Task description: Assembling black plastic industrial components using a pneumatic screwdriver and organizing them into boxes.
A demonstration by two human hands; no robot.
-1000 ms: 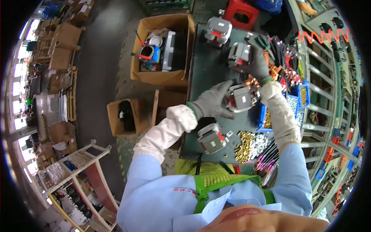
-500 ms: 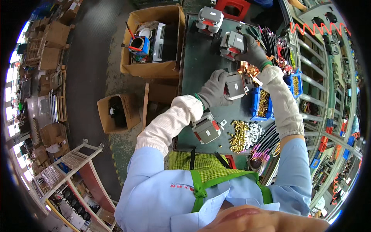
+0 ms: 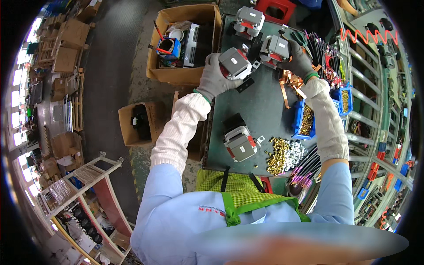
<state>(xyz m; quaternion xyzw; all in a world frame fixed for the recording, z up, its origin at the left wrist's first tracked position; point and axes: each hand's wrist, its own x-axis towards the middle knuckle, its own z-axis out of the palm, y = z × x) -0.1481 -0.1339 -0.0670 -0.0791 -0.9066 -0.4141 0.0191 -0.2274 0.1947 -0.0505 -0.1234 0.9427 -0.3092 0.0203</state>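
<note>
My left hand, in a grey glove, grips a grey boxy unit with red sides and dark metal brackets, tilted near the table's left edge. Its fingers wrap the unit's left side and near edge. My gloved right hand is closed round the right side of a similar grey unit farther to the right; some fingertips are hidden behind it. A third unit stands at the far edge. Another unit, with a dark bracket and a small metal tab, sits at the near left, untouched.
On the dark table lie brass-coloured fittings, silver fittings, black cables and copper strips. Blue bins hold small parts at the right. A cardboard box stands beyond the left edge; a metal rack runs along the right.
My left hand has carried its unit away and to the left, turning it. My right hand stays on the same unit. The view has shifted slightly.
</note>
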